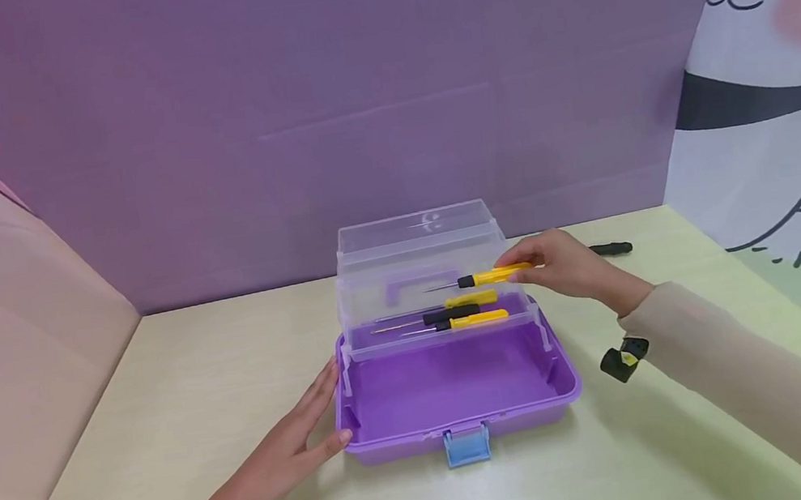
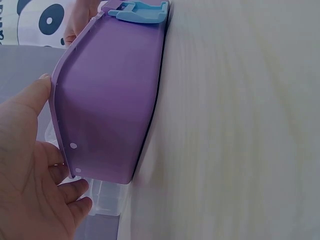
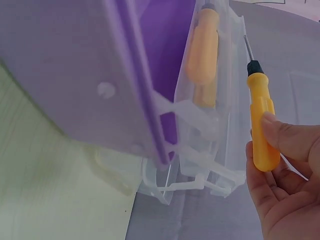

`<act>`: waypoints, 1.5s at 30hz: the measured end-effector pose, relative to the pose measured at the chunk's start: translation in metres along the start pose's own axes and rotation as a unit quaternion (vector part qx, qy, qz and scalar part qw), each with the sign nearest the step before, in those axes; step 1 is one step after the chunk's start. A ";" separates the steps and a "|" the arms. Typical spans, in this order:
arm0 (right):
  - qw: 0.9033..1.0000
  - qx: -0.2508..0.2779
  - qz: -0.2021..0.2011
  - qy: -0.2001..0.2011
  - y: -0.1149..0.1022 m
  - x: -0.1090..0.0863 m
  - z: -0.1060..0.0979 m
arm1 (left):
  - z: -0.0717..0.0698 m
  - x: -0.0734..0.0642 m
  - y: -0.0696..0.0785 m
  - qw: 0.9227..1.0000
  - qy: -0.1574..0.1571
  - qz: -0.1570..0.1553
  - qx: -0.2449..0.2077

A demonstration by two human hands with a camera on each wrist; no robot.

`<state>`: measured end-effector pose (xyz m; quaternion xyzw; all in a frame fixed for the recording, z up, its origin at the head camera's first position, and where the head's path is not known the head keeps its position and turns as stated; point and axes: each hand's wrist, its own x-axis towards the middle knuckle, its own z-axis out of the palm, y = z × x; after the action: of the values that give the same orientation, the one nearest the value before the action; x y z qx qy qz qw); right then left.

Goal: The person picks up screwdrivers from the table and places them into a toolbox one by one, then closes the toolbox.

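Note:
My right hand (image 1: 556, 262) pinches the yellow handle of a screwdriver (image 1: 494, 275) between thumb and fingers, its thin shaft pointing left. The screwdriver is held above a translucent tray (image 1: 381, 339) that is raised over an uncovered purple toolbox (image 1: 407, 447). Inside the tray lie a yellow screwdriver (image 1: 476, 298), a black-handled screwdriver (image 1: 451, 314) and a yellow-and-black screwdriver (image 1: 479, 318). My left hand (image 1: 283, 454) rests against the box's left side. In the left wrist view its thumb touches the rim, the fingers extended lower along the same edge.
A black-handled tool (image 1: 611, 249) lies on the pale table (image 1: 235, 349) behind my right hand. From the box front hangs a light-blue latch (image 1: 468, 448). The translucent lid (image 1: 416, 228) stands up at the back, near the purple wall (image 1: 387, 121).

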<state>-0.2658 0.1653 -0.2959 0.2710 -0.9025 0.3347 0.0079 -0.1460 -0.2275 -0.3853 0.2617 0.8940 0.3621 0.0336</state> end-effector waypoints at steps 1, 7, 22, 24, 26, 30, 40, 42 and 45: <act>1.000 0.001 0.003 -0.002 -0.001 0.001 0.001 | 0.000 0.000 0.000 1.000 0.000 0.000 0.000; 1.000 0.000 0.025 -0.018 -0.008 0.013 0.005 | 0.001 -0.001 0.000 1.000 0.002 -0.001 0.000; 0.999 -0.013 0.020 -0.038 -0.024 0.033 0.017 | 0.000 0.002 0.004 1.000 -0.002 -0.005 0.002; 0.999 -0.010 0.021 -0.035 -0.025 0.034 0.019 | 0.000 0.002 0.004 1.000 -0.002 -0.006 0.002; 0.999 -0.007 0.025 -0.031 -0.027 0.034 0.021 | 0.000 0.002 0.004 1.000 -0.002 -0.006 0.004; 0.999 -0.008 0.027 -0.031 -0.028 0.032 0.024 | 0.001 0.003 0.004 1.000 -0.001 -0.005 0.004; 0.999 -0.028 0.022 -0.041 -0.032 0.032 0.032 | 0.001 0.001 0.004 1.000 -0.002 -0.001 0.003; 0.998 -0.033 0.018 -0.042 -0.031 0.033 0.034 | 0.002 0.001 0.003 1.000 -0.003 0.001 0.002; 0.998 -0.038 0.015 -0.044 -0.031 0.033 0.036 | 0.002 0.000 0.003 1.000 -0.003 0.002 0.000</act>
<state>-0.2732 0.1080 -0.2989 0.2709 -0.9182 0.2879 -0.0262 -0.1447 -0.2245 -0.3845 0.2649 0.8933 0.3614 0.0355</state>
